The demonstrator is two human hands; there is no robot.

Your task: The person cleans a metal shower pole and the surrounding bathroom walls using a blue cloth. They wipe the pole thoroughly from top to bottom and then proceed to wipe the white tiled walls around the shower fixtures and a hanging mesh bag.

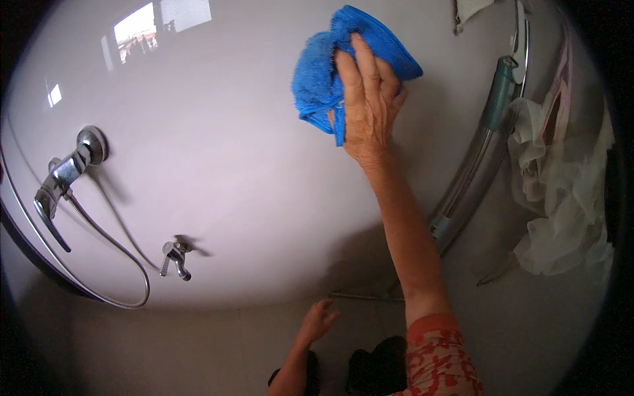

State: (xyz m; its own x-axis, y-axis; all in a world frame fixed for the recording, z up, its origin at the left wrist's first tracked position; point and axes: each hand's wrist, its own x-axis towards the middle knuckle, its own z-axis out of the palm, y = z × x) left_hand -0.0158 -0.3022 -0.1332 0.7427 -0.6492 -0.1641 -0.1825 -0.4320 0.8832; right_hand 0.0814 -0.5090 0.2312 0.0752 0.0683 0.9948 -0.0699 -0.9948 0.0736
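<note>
The blue cloth (316,72) is up at upper centre against the pale wall (231,145), right hand (368,122) spread over it, grip clamped or not I can't tell, left hand (318,323) lower centre, grip apart, chrome mixer tap (66,171) gleaming left.

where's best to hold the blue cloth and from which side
Best at the bunched middle of the blue cloth, probably from below, palm toward the wall: the cloth lies against it, and the right hand's fingers cross that part. The narrow strip hanging at its lower edge looks a weaker hold.
</note>
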